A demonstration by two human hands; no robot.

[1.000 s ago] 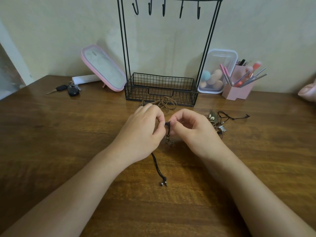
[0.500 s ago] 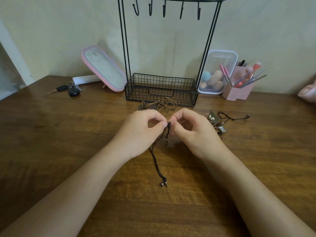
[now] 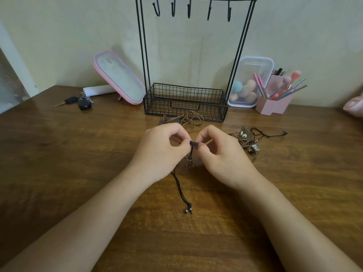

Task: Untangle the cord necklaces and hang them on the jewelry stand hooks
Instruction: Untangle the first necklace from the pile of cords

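A black cord necklace [image 3: 181,190] hangs between my hands above the wooden table [image 3: 68,154]. My left hand [image 3: 161,152] and my right hand [image 3: 222,156] each pinch it at a small dark knot. Its beaded ends trail toward me and a small metal pendant dangles under the knot. A tan cord necklace [image 3: 189,119] lies in front of the black wire jewelry stand [image 3: 185,102]. Several bare hooks [image 3: 189,10] hang from the stand's top bar. To the right lies a tangle of cords with shells and charms [image 3: 249,142].
A pink-rimmed mirror [image 3: 118,77] leans on the wall at the left, with keys [image 3: 78,101] beside it. A clear box of makeup sponges [image 3: 248,83] and a pink brush holder [image 3: 275,101] stand right of the stand. Something pink [image 3: 354,105] shows at the right edge.
My hands have drawn slightly apart at the knot. The cord below has straightened and the pendant now dangles between my hands.
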